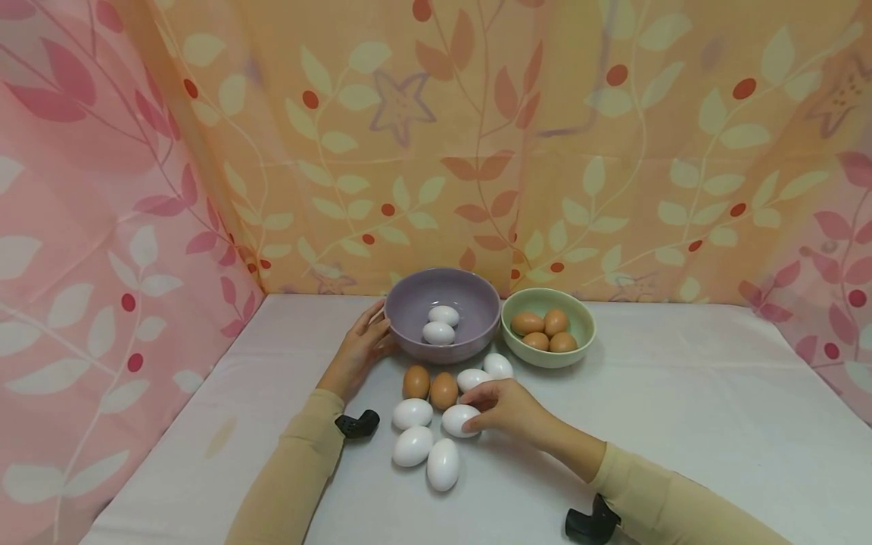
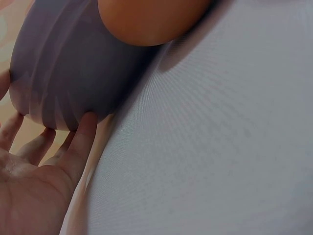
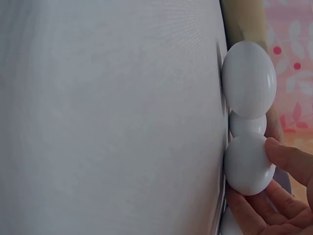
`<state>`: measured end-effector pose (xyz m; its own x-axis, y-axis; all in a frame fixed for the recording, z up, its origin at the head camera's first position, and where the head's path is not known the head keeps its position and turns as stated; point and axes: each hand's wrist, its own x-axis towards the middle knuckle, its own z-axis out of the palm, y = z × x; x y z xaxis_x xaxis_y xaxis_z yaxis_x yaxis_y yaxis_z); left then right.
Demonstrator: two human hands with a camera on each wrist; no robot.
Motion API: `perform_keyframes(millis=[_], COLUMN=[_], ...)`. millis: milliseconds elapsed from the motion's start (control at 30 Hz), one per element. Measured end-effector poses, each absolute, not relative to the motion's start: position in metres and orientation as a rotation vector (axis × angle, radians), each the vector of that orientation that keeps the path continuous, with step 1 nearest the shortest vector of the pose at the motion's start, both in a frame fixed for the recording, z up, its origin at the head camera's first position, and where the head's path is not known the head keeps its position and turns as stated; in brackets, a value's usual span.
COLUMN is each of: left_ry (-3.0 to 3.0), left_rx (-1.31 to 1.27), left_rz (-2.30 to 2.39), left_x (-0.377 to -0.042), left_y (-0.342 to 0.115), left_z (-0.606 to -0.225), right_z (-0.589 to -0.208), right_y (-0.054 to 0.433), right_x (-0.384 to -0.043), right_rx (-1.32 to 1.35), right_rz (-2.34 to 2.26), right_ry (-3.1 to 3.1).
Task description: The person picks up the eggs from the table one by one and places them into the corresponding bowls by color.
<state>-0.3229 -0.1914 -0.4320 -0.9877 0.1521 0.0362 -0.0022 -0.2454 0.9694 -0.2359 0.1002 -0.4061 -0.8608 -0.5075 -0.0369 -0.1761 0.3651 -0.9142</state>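
Note:
In the head view my left hand (image 1: 361, 347) rests against the left side of a purple bowl (image 1: 485, 318) holding two white eggs (image 1: 439, 333). The left wrist view shows its spread fingers (image 2: 84, 134) touching the bowl's outer wall. My right hand (image 1: 512, 410) pinches a white egg (image 1: 458, 421) between thumb and fingers; in the right wrist view the thumb lies on one side of this egg (image 3: 248, 164) and the fingers on the other. Around it on the cloth lie several other white eggs (image 1: 443, 465) and two brown eggs (image 1: 444, 391).
Right of the purple bowl stands a smaller green bowl (image 1: 584, 337) with several brown eggs (image 1: 555, 322). White cloth (image 1: 681, 393) covers the table. Patterned curtains (image 1: 477, 151) hang at the back and sides. Each wrist carries a black camera mount (image 1: 357, 425).

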Motion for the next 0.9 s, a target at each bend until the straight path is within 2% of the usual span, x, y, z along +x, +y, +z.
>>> perform_keyframes(millis=[400,900], left_ry=[1.868,1.897], left_rx=[0.143,0.143], left_rz=[2.4,2.388], left_x=[-0.323,-0.324], left_y=[-0.19,-0.191], left_z=[-0.431,-0.432], right_z=[-0.401,-0.367], right_y=[0.101,0.105], right_x=[-0.235,-0.243], right_rx=[-0.54,-0.501], right_rz=[-1.439,-1.506], right_ry=[2.406,2.365])
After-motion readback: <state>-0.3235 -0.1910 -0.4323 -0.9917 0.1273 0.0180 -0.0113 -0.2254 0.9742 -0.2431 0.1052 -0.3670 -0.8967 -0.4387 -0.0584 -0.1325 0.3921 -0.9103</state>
